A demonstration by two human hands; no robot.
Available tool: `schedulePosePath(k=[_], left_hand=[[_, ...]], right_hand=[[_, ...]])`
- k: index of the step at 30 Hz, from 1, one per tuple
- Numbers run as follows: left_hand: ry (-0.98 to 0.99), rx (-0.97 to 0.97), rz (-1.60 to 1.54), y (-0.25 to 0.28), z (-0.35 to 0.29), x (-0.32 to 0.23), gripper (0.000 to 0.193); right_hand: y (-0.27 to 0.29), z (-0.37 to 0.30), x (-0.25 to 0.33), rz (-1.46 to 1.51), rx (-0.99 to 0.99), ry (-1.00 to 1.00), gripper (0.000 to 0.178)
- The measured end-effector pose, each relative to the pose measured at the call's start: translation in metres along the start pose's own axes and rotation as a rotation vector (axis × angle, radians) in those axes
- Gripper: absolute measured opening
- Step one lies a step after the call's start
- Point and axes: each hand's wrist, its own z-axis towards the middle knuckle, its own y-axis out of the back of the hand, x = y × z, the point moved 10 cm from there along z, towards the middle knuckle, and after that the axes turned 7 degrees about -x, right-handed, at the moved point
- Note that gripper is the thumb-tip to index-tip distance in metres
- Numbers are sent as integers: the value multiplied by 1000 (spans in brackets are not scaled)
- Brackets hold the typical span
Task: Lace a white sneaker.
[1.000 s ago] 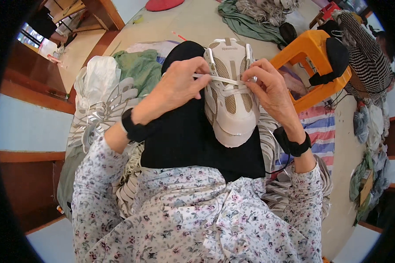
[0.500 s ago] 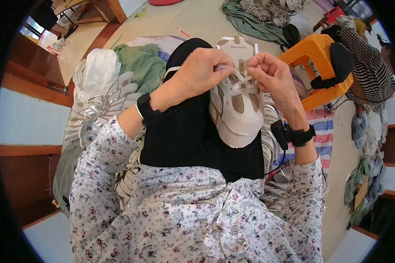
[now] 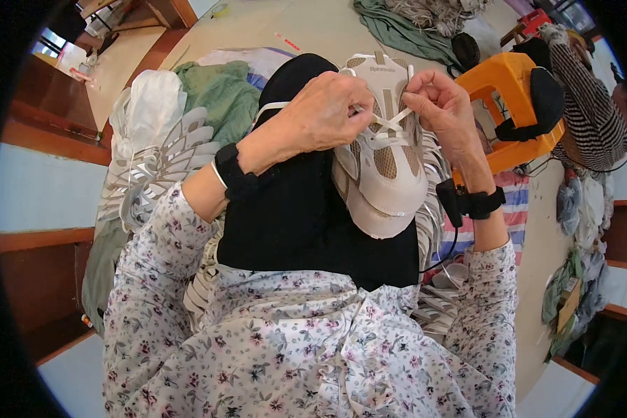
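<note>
An off-white and beige shoe upper [image 3: 389, 184] rests on the black cloth [image 3: 279, 226] over my lap, its toe toward me and its tongue pointing away. White lace [image 3: 389, 124] crosses over its throat. My left hand [image 3: 331, 111] is closed at the left eyelet edge, pinching the lace between thumb and fingers; a length of lace trails out to its left. On the other side, my right hand [image 3: 442, 104] pinches the lace between thumb and forefinger, beside the right eyelet edge.
Stacked pale shoe uppers [image 3: 164, 164] lie at my left beside green cloth [image 3: 219, 101]. An orange plastic stool [image 3: 491, 83] stands to the right, a black strap over it. Beyond it are a striped cloth [image 3: 592, 104] and bags. More uppers [image 3: 432, 10] are heaped on the floor ahead.
My right hand has moved slightly right and upward, away from the throat, drawing the lace outward. My left hand stays nearly in place. The shoe upper has shifted slightly to the right.
</note>
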Motion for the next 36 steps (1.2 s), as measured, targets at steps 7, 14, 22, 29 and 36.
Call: schedulePosePath(k=[7,14,22,29,36], left_hand=[[266,94,-198,9,5,23,23],[349,329,-283,23,31,22,32],[746,55,-814,86,4,80,19],[896,-219,-1355,121,-65,139,15],[814,-907,-1495,227,-154,194,18]], right_hand=[[32,-27,27,-361,-204,153,9],[-58,-81,84,-706,35,729,21],[-84,-66,68,-1253,121,751,17],[-71,-63,73,-867,150,695,15],[-65,-40,42,-523,290,153,11]])
